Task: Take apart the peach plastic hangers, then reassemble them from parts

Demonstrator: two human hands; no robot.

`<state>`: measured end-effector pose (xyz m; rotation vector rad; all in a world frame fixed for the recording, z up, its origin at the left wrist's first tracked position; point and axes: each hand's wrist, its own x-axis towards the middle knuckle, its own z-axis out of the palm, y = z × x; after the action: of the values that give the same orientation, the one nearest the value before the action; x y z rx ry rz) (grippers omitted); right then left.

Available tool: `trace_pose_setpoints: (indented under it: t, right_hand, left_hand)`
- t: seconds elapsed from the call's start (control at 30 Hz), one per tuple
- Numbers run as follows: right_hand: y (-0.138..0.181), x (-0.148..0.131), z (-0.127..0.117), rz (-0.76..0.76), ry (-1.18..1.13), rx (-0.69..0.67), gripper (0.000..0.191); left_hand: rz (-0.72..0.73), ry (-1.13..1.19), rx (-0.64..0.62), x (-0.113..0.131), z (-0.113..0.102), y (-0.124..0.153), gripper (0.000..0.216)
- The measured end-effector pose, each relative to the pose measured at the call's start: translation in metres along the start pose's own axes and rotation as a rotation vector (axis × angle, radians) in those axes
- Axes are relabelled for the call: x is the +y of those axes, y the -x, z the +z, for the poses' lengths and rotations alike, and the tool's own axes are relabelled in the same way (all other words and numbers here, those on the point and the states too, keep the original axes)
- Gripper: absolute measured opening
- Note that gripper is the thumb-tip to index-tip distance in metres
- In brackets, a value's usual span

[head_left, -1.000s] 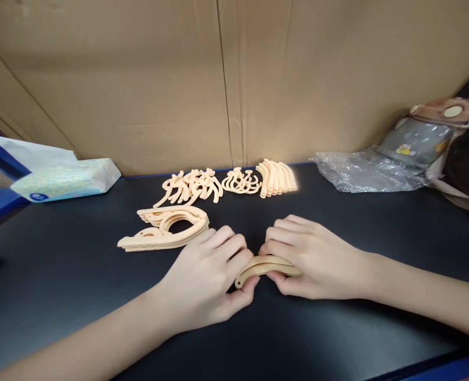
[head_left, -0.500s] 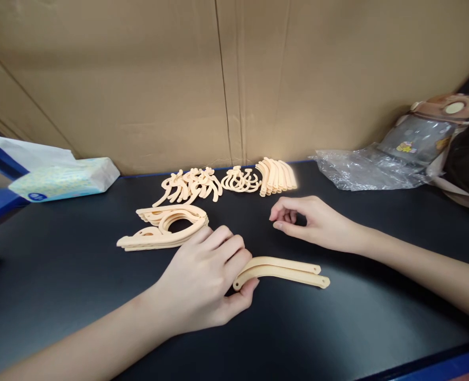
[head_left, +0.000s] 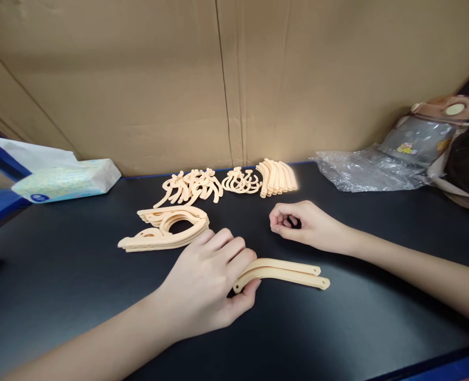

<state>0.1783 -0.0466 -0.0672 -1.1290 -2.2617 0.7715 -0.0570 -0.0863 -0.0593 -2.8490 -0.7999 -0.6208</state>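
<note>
Two curved, cream-coloured hanger arms (head_left: 285, 273) lie side by side on the dark table, small holes at their ends. My left hand (head_left: 214, 280) is closed at their left end, thumb below and fingers above, partly covering them. Just beyond its fingers rests a stack of folded hangers (head_left: 158, 241). To the right and farther back, my right hand (head_left: 297, 225) hovers with its fingers curled to the thumb. Nothing shows in it.
Along the back lie curved hook pieces (head_left: 202, 185), a small pile of thin hooks (head_left: 240, 182) and a row of hanger arms (head_left: 277, 177). A tissue pack (head_left: 71, 180) is at left. Clear plastic wrap (head_left: 361, 169) and a bottle (head_left: 416, 137) stand at right, before a cardboard wall (head_left: 139, 79).
The fingers of my right hand have curled closer to the thumb, and that hand has shifted slightly. My left hand stays at the two hanger arms, which have hardly moved.
</note>
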Motion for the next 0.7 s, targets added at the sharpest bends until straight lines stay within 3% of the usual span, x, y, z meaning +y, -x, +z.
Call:
trace_pose_setpoints:
  t: [0.13, 0.27, 0.37, 0.5, 0.7]
  right_hand:
    - [0.0, 0.001, 0.0, -0.009, 0.038, -0.001, 0.004]
    - [0.001, -0.001, 0.0, -0.029, 0.092, -0.024, 0.006]
    - [0.002, -0.001, 0.0, -0.048, 0.127, -0.031, 0.007]
    - [0.004, 0.001, 0.0, -0.043, 0.126, -0.01, 0.003]
    - [0.005, 0.002, -0.003, -0.087, 0.028, -0.025, 0.02]
  left_hand:
    - [0.0, 0.003, 0.011, 0.0, 0.001, 0.001, 0.015]
    - [-0.019, 0.034, 0.029, 0.0, -0.001, 0.001, 0.031]
    - [-0.068, -0.021, 0.014, -0.004, -0.007, -0.004, 0.027]
    - [-0.104, -0.153, -0.063, -0.025, -0.014, -0.021, 0.021]
    - [-0.018, -0.315, -0.161, -0.068, -0.008, -0.057, 0.019]
